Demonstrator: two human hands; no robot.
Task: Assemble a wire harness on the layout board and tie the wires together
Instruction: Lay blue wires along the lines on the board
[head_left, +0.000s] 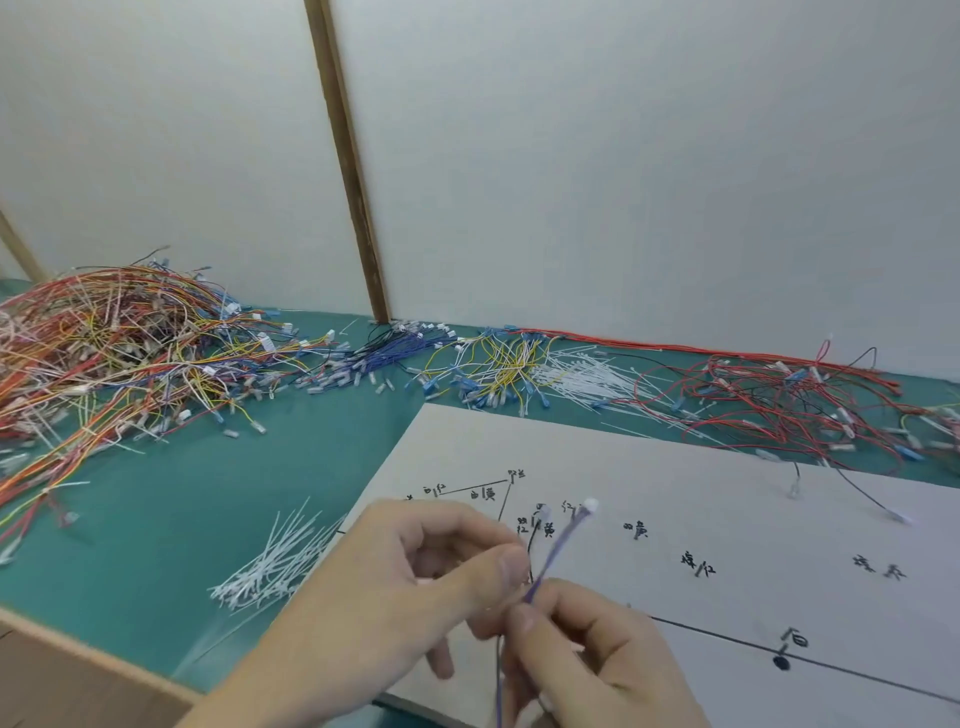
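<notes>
Purple wire (551, 553) with a white connector at its tip stands pinched between both hands, left hand (410, 582) and right hand (587, 644), above the white layout board (727, 493); loose wire heaps (104, 343) and white cable ties (270, 566) lie on the green bench (156, 519)

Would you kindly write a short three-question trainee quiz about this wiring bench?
1. True or false: both hands pinch the purple wire.
2. Which lies nearest the left hand? A) the loose white cable ties B) the yellow wires C) the red wires
3. Fill in: the white board lies on a ____ mat.

Key: 1 true, the right hand pinches it too; 2 A; 3 green.
</notes>
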